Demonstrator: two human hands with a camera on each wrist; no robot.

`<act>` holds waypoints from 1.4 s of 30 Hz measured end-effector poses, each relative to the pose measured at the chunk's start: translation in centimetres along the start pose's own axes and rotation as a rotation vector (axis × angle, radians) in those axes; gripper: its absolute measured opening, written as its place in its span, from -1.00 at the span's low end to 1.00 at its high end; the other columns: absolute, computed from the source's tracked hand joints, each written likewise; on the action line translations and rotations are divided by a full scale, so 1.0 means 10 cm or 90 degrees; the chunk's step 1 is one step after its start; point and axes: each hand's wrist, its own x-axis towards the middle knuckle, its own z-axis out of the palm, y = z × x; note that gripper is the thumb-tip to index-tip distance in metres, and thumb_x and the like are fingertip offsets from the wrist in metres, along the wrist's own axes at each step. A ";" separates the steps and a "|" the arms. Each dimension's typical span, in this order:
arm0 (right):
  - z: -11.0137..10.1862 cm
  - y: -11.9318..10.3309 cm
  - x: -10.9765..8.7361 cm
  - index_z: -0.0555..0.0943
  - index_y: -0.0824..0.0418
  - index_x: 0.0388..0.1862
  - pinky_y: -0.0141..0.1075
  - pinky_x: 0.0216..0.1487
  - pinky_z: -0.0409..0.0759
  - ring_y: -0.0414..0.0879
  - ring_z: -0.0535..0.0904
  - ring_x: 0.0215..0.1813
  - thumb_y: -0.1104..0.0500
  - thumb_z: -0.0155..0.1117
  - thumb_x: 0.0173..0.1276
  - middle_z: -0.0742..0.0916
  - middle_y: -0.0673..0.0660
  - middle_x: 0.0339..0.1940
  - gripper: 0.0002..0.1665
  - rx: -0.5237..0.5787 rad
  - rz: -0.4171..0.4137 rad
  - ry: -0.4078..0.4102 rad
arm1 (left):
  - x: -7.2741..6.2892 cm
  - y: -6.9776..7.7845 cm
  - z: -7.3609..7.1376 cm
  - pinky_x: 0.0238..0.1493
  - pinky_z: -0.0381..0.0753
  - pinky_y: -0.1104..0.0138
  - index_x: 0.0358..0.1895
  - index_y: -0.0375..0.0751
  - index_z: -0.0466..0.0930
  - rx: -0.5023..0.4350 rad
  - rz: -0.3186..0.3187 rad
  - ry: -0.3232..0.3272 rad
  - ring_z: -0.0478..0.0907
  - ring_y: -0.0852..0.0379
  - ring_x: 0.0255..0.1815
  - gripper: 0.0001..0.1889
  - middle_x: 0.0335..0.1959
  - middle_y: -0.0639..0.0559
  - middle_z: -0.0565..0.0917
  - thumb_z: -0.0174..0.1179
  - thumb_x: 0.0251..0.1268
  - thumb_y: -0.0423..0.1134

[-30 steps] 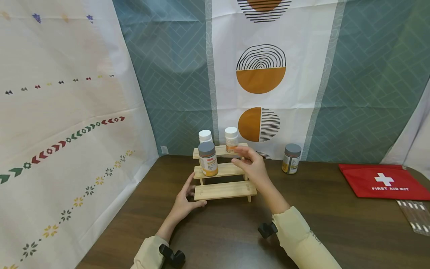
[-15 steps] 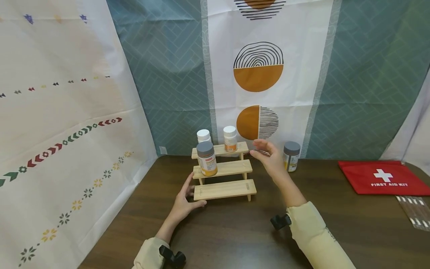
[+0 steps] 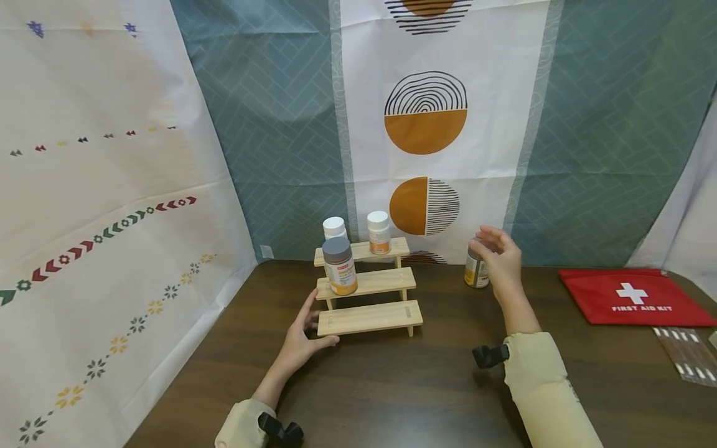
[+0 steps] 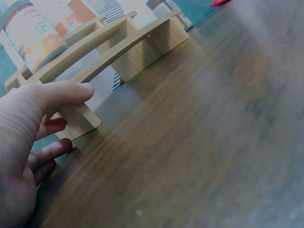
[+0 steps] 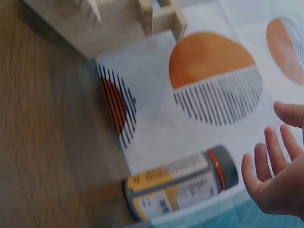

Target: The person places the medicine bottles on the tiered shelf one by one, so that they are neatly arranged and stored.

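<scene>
A three-tier wooden display stand [image 3: 370, 317] stands on the table, its left end held between the thumb and fingers of my left hand [image 3: 297, 345]. In the left wrist view the thumb lies along the lowest shelf's edge. A grey-capped supplement bottle [image 3: 340, 274] is upright on the left of the middle tier. Two white-capped bottles, one at left [image 3: 334, 227] and one at right [image 3: 379, 233], are on the top tier. My right hand [image 3: 504, 261] is beside another grey-capped bottle [image 3: 476, 274] on the table; the right wrist view shows spread fingers apart from its cap [image 5: 227, 167].
A red first aid kit pouch [image 3: 633, 295] lies on the right of the table. In front of it is a clear pack of cotton swabs [image 3: 686, 354]. Patterned cloth [image 3: 297, 155] hangs behind the table, and a white cloth [image 3: 112, 249] borders its left side.
My right hand has left the white-capped bottle on the top tier and moved right to the grey-capped bottle on the table. My left hand stays at the stand. The view has shifted slightly.
</scene>
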 end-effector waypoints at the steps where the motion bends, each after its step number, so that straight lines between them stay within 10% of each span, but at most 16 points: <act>1: -0.01 0.02 0.01 0.55 0.06 0.13 -0.50 0.04 0.40 -0.31 0.44 0.06 0.17 0.34 0.32 0.65 -0.21 -0.05 -0.61 -0.006 0.003 0.013 | -0.01 0.00 -0.01 0.03 0.47 0.35 0.57 0.12 -0.01 0.002 -0.001 0.002 0.58 0.10 -0.16 0.13 0.08 -0.20 0.65 0.52 -0.09 -0.40; 8: -0.12 0.17 0.09 0.32 0.19 0.43 -0.01 0.44 0.17 0.09 0.15 0.48 0.21 0.30 0.33 0.36 0.18 0.50 -0.29 -0.039 0.015 0.043 | -0.01 0.01 -0.01 0.08 0.47 0.27 0.57 0.16 -0.02 0.007 -0.010 -0.001 0.58 0.07 -0.12 0.14 0.11 -0.20 0.64 0.51 -0.08 -0.40; 21: -0.18 0.35 0.12 0.10 -0.07 0.58 0.20 0.51 0.01 0.15 -0.18 0.64 0.11 0.24 0.40 0.00 0.11 0.65 -0.15 -0.080 0.093 -0.052 | -0.09 0.38 -0.03 0.09 0.47 0.26 0.57 -0.09 -0.04 0.027 -0.027 -0.016 0.57 0.07 -0.11 0.10 0.11 -0.30 0.62 0.47 -0.04 -0.45; 42: -0.11 0.48 0.12 0.24 0.01 0.51 0.08 0.40 0.28 0.21 0.20 0.50 0.23 0.18 0.42 0.22 0.23 0.58 -0.29 -0.055 0.099 -0.025 | 0.01 -0.01 -0.01 0.06 0.48 0.33 0.56 0.12 0.00 0.022 -0.002 0.001 0.57 0.06 -0.06 0.11 0.09 -0.21 0.65 0.51 -0.06 -0.38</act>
